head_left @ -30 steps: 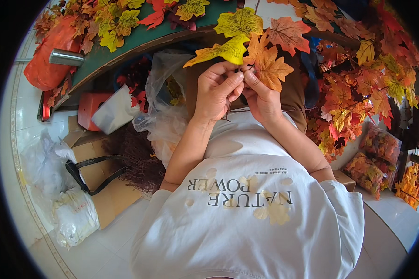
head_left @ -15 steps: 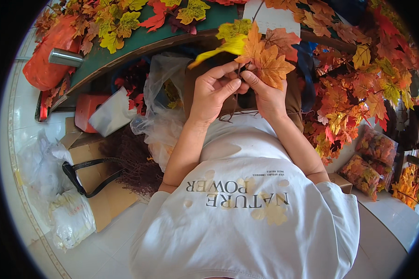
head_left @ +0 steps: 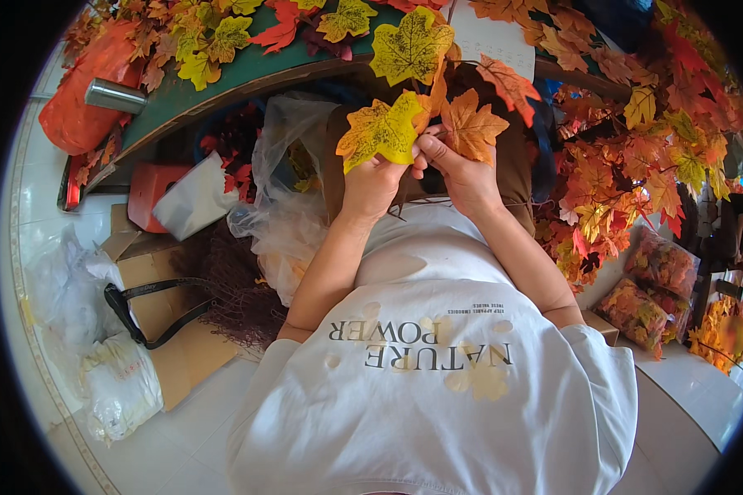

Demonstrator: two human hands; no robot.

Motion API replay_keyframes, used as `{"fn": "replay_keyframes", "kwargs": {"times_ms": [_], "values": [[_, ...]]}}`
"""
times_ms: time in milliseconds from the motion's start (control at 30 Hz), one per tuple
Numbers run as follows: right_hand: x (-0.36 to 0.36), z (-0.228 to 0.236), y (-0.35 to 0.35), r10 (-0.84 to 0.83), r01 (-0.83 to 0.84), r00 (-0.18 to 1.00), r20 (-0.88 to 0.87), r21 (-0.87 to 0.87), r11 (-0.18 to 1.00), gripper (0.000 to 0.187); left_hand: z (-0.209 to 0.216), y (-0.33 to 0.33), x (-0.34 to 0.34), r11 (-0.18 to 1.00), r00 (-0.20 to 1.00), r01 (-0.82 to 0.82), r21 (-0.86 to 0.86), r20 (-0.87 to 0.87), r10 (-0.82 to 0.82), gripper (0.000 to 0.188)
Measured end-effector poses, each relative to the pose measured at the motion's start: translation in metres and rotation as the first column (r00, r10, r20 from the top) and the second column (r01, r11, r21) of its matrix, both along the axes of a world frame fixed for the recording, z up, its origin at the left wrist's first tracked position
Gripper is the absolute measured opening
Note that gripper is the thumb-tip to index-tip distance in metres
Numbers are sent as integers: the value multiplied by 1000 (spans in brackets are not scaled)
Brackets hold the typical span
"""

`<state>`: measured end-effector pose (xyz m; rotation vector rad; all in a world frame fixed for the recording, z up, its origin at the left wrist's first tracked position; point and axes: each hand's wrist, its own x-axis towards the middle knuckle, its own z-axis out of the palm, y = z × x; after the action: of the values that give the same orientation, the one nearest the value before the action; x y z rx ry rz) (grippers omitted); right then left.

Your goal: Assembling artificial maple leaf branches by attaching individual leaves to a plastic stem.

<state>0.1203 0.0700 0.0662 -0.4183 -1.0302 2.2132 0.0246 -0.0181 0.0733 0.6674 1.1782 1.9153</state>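
Note:
Above my lap, both hands meet around an artificial maple leaf branch with orange and yellow leaves. My left hand is closed, its fingers partly covered by a yellow leaf of the branch. Thumb and fingers of my right hand pinch the stem close to the left fingertips, just below an orange leaf. Another yellow leaf stands up at the branch's far end, and a red-orange leaf points off to the right. The stem itself is mostly hidden by leaves and fingers.
A green table curves across the far side, with loose leaves and a silver cylinder. Heaped leaf branches fill the right. At left are a cardboard box, dark stems, clear plastic bags and a black strap.
The branch has turned: the yellow leaves now face up, one over my left hand and one standing upright. The orange leaf sits lower, by my right hand. Both hands stay close together.

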Motion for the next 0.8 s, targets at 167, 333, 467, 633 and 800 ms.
{"fn": "replay_keyframes", "kwargs": {"times_ms": [167, 333, 467, 633, 800], "values": [[-2, 1, 3, 49, -49, 999, 8, 183, 982, 22, 5, 1, -5, 999, 997, -33, 28, -65, 35, 23], [-4, 10, -11, 174, -197, 979, 110, 248, 949, 30, 23, -4, -21, 950, 973, -211, 230, 143, 182, 24], [-14, 20, -21, 182, -218, 975, 123, 438, 872, 22, 40, -19, -38, 860, 946, -319, 399, 184, 265, 24], [-32, 56, -17, 65, -54, 998, -1, 536, 843, 14, 63, -29, -38, 747, 921, -389, 539, 238, 308, 23], [-50, 80, -21, 47, -2, 996, -81, 483, 875, 15, 55, -25, -35, 819, 946, -316, 480, 225, 233, 18]]}}
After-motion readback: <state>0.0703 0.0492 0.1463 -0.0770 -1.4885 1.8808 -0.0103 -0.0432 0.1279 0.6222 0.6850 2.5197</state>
